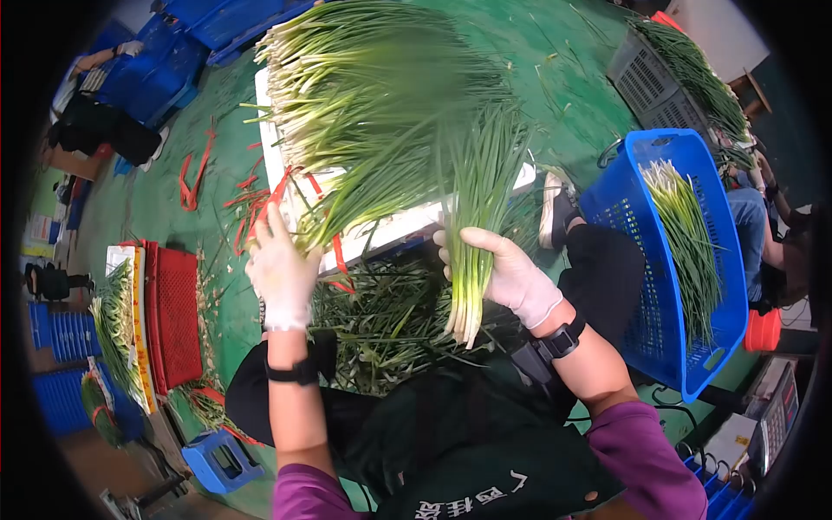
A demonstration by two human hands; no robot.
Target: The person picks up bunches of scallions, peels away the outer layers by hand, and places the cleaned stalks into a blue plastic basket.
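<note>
My right hand (511, 277), in a white glove, is wrapped round a bunch of green onions (472, 217), its white ends pointing down toward my lap. My left hand (282, 269), gloved too, is at the near left corner of a white board (381, 234), by red ties (338, 251). Its fingers are partly stretched and touch the red strips; whether they grip one I cannot make out. On the board lies a large pile of green onions (347, 104), white ends to the left. Loose leaves (373, 338) lie below the board's near edge.
To the right stands a blue basket (607, 199) with green onions, and behind it a grey crate (641, 78). At the left are red crates (173, 312) and a blue stool (221, 464). Other people sit at the far right and upper left.
</note>
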